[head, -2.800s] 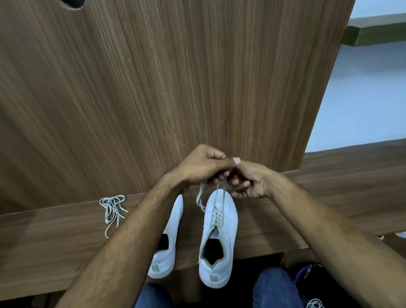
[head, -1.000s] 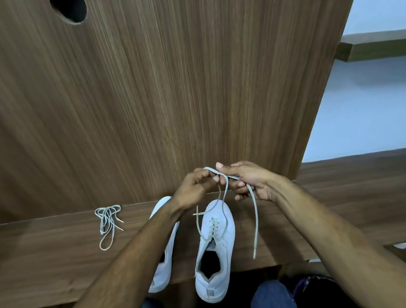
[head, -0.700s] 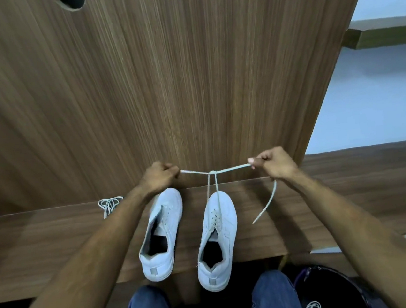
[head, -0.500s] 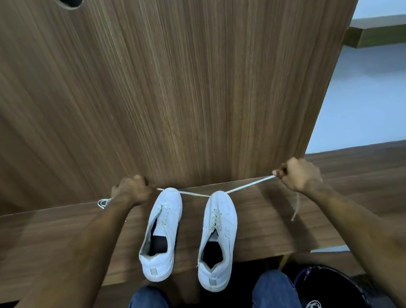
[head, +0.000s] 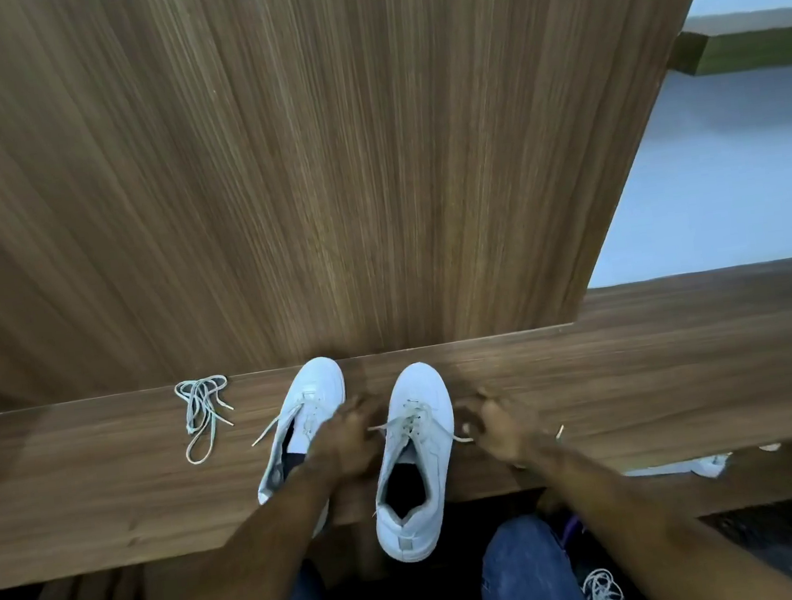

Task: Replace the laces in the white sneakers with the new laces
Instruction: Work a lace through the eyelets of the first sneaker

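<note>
One loose lace bundle (head: 203, 413) left of sneakers (head: 413, 450)

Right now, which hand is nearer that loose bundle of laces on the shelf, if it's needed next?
Left, probably. The left hand lies between the two sneakers, on the same side as the lace bundle. The right hand sits beyond the right sneaker and would have to cross both shoes.

To your left, the ledge (head: 84, 483) lies bare past the spare lace bundle (head: 202, 413); the wood panel (head: 319, 160) walls off the far side (both sneakers' toes nearly touching it), right stretch open
</note>
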